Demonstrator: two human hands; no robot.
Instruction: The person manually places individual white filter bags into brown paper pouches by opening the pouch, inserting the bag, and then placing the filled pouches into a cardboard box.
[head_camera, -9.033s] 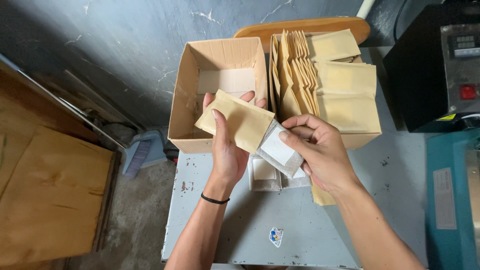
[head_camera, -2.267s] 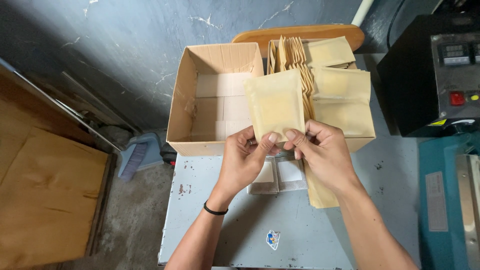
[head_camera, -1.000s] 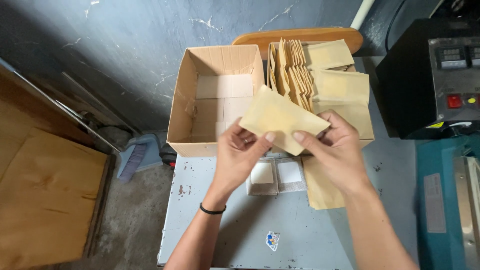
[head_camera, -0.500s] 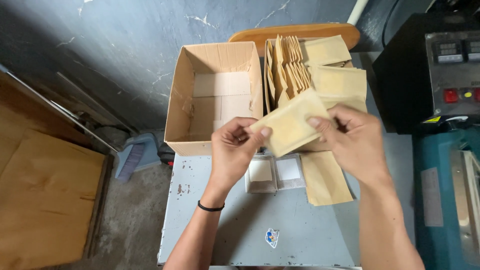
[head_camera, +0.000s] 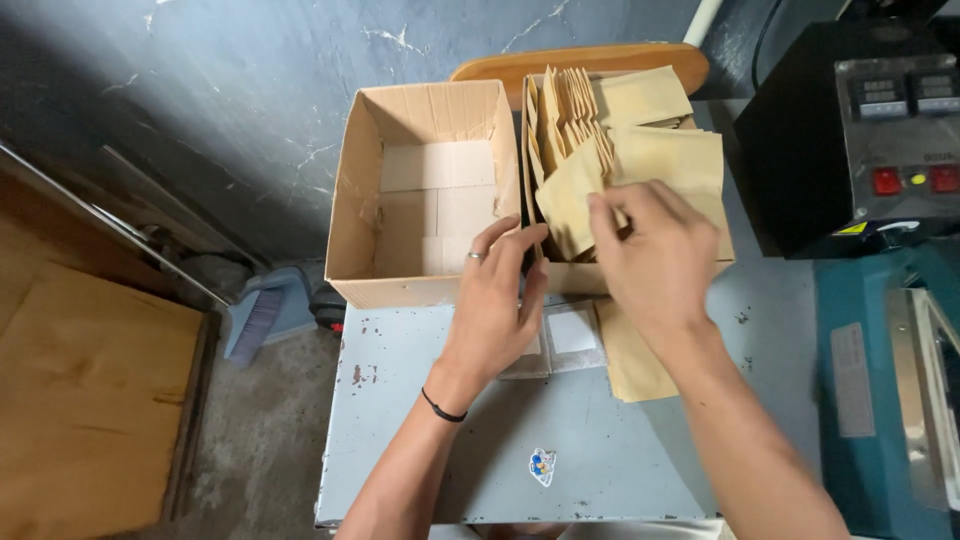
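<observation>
Far left: wooden board (head_camera: 85, 400) on the floor, small brush (head_camera: 262, 318) leaning near the worktop's left edge. Grey metal worktop (head_camera: 600, 450), chipped paint, small sticker (head_camera: 542, 466) near the front. Open cardboard box (head_camera: 425, 190) at the back left, pale flat packets lining its bottom, otherwise little in it. Left hand (head_camera: 495, 305) with ring and black wristband, fingers (head_camera: 520, 250) apart and stretched, tips touching the wall between the two boxes, holding nothing. Under its palm, small clear-fronted white sachets (head_camera: 572, 332) lying flat on the worktop. Right box (head_camera: 640, 270) packed with upright brown paper envelopes (head_camera: 575, 110), more stacked flat on top. Right hand (head_camera: 655, 255) over this box, fingers pinched on one brown envelope (head_camera: 568, 200), which sits tilted at the front of the upright row, lower edge inside the box. Another flat envelope (head_camera: 630, 355) on the worktop, partly under the right wrist. Far right: black control unit (head_camera: 850, 140) with red buttons, teal machine (head_camera: 890, 400) below it.
</observation>
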